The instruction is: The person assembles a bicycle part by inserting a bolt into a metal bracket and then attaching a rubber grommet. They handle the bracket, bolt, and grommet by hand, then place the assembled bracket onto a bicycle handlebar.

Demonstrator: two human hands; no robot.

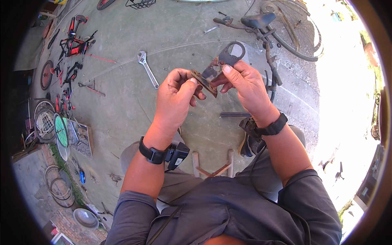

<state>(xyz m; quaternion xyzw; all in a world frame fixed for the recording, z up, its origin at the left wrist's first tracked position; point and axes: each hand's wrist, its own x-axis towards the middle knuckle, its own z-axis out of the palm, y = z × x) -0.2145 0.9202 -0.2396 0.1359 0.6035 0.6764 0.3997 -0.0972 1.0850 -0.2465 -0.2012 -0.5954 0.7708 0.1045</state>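
A rusty metal bracket (211, 71) with a dark ring at its far right end is held up in front of me, above the floor. My right hand (249, 87) is closed on it just below the ring, thumb on top. At the near left end sits a narrow, rusty plate (207, 84), pinched between the thumb and fingers of my left hand (174, 94). The plate touches the bracket; whether they are one piece I cannot tell. Some fingertips of both hands are hidden behind the metal. On the floor left of my hands lies an adjustable wrench (149, 71).
An old bicycle with a dark saddle (259, 20) lies at the far right. A small spanner (211, 29) rests beyond my hands. Red and black bicycle parts (74, 50) spread along the left, near a wooden tray (90, 141). Dark metal bars (233, 114) lie by my right shoe.
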